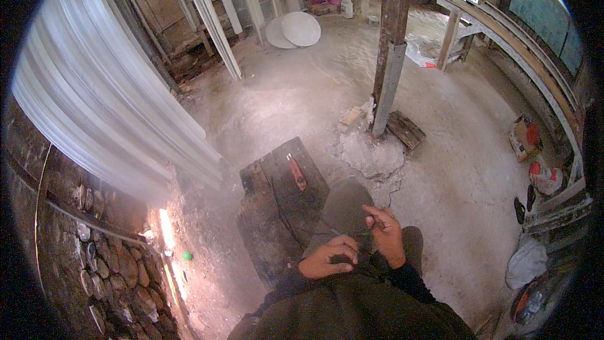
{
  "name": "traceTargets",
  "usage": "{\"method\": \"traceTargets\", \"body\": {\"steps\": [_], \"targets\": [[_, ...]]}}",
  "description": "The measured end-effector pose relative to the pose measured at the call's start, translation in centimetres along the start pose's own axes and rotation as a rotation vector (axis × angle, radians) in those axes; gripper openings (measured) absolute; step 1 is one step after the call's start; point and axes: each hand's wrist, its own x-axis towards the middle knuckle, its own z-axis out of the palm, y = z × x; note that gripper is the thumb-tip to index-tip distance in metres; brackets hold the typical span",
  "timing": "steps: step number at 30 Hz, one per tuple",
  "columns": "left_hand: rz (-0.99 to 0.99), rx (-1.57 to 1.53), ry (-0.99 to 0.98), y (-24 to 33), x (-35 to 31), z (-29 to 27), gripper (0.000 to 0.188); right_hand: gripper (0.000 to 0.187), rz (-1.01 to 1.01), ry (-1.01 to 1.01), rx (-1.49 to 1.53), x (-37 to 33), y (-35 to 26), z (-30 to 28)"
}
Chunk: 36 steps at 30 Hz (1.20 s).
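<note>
My left hand [330, 258] is in front of my body, fingers curled round a thin, dark, rod-like thing [328, 226] whose kind I cannot make out. Close beside it on the right, my right hand [387, 236] is raised over my knee, with its index finger stretched out and nothing plainly held in it. Left of my legs stands a dark, worn wooden block [261, 214] with cracks across its top. On this block lies a red-handled tool [296, 175] with a pale tip; its exact kind is unclear.
Corrugated metal sheets [107, 101] lean on the left, above stacked stones [119, 271]. Ahead, a post [389, 56] rises from a rough concrete base [371, 154]. Two round pale discs [301, 29] lie farther back. A wooden bench [516, 31], bags and a box [523, 138] line the right.
</note>
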Motion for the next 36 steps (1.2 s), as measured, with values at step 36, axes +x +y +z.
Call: {"method": "traceTargets", "body": {"steps": [36], "targets": [[0.149, 0.054, 0.062, -0.5, 0.9, 3.0, 0.007, 0.012, -0.071, 0.015, 0.008, 0.0, 1.6, -0.1]]}}
